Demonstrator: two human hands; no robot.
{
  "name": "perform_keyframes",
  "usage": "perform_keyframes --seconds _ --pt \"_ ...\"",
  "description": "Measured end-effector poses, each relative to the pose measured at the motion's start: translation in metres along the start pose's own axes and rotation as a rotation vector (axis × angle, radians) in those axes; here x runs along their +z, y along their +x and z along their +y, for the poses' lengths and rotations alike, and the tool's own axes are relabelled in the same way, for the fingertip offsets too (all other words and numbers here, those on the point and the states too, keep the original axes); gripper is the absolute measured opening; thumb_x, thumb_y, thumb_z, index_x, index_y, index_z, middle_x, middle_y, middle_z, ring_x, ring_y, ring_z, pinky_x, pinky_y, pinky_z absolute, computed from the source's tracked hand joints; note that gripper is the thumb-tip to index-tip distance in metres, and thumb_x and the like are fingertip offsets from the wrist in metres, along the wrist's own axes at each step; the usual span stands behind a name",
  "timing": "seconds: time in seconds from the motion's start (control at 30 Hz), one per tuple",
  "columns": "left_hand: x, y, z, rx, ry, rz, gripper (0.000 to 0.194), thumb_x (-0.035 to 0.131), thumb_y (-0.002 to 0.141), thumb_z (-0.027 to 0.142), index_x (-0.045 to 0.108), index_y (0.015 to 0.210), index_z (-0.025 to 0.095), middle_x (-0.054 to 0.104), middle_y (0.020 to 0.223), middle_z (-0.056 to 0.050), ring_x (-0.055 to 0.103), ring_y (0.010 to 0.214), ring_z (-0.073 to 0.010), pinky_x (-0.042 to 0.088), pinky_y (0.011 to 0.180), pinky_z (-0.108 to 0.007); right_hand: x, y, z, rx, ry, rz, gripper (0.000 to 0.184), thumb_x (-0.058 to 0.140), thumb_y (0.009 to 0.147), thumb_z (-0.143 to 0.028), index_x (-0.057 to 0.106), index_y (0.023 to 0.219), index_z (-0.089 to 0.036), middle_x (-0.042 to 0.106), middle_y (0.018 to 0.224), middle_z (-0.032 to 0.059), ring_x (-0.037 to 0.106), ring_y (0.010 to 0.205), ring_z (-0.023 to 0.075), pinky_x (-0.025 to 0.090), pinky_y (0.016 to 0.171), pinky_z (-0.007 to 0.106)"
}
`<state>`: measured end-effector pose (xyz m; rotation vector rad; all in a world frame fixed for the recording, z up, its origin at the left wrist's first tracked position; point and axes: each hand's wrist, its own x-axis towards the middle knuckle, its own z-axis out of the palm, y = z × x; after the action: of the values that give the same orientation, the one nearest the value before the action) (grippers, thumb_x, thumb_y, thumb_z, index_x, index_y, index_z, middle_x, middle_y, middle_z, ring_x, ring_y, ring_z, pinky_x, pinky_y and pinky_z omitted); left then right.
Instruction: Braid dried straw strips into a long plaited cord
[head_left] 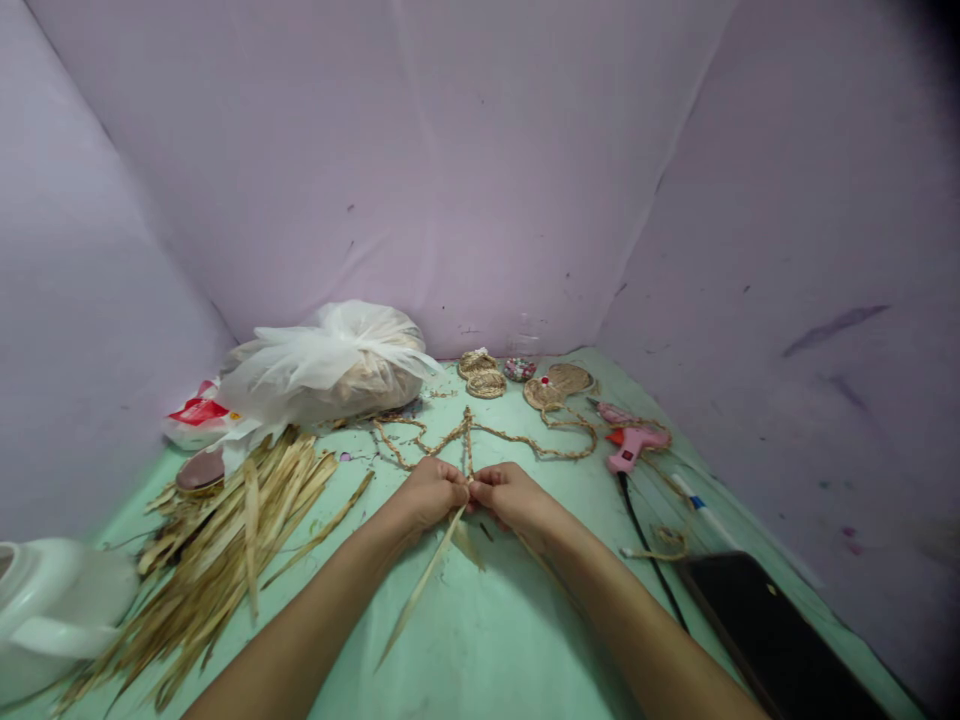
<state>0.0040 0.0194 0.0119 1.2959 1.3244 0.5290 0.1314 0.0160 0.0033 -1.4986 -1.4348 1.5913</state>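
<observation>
My left hand (pixel 433 492) and my right hand (pixel 511 496) meet at the middle of the table, fingers pinched together. Between them they grip the lower end of a braided cord (pixel 469 440) of dried plant fibre. Its thin finished length (pixel 525 437) winds away to both sides on the table beyond my hands. Below my fingers hang loose flat strips (pixel 420 595), one slanting toward me on the left. Another strip runs along the inside of my right forearm. My fingers hide the exact point where the strips cross.
Left: a pile of dried strips (pixel 259 530), a white jug (pixel 67 615), a brown oval lid (pixel 201 468). Behind: a tied plastic bag (pixel 337 365), coiled woven pieces (pixel 484 382), a bead container (pixel 519 370). Right: a pink glue gun (pixel 636 447) with black cable, a pen (pixel 703 508), a phone (pixel 780 635).
</observation>
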Motion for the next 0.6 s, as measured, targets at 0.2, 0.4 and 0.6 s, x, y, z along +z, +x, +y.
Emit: perform_keyframes --seconds 0.2,0.4,0.6 --pt "-0.008 0.003 -0.001 0.078 0.166 0.039 0.007 0.046 0.051 0.016 0.045 0.044 0.014 0.029 0.038 0.006 0.021 0.04 -0.0043 0.013 0.041 -0.021 -0.005 0.012 0.016 -0.134 -0.066 0.058 0.014 0.05 0.062 -0.018 0.054 0.05 -0.013 0.038 0.037 -0.0059 0.024 0.036 0.0036 0.015 0.037 0.02" --pt "-0.015 0.006 0.0 0.134 0.315 0.02 0.008 0.044 0.052 0.017 0.049 0.047 0.013 0.035 0.042 0.004 0.027 0.042 -0.0059 0.02 0.041 -0.02 -0.001 0.008 0.012 -0.064 0.118 0.088 0.006 0.052 0.057 -0.018 0.054 0.054 -0.013 0.043 0.038 -0.0059 0.024 0.033 0.0027 0.014 0.037 0.02" --pt "-0.007 -0.013 0.012 0.111 0.741 0.238 0.013 0.048 0.06 0.021 0.058 0.054 0.016 0.053 0.052 -0.002 0.048 0.053 -0.0134 0.031 0.049 -0.022 0.004 0.004 0.005 0.003 0.298 0.103 0.004 0.053 0.054 -0.016 0.054 0.053 -0.012 0.051 0.04 -0.0026 0.025 0.032 0.0022 0.013 0.036 0.02"
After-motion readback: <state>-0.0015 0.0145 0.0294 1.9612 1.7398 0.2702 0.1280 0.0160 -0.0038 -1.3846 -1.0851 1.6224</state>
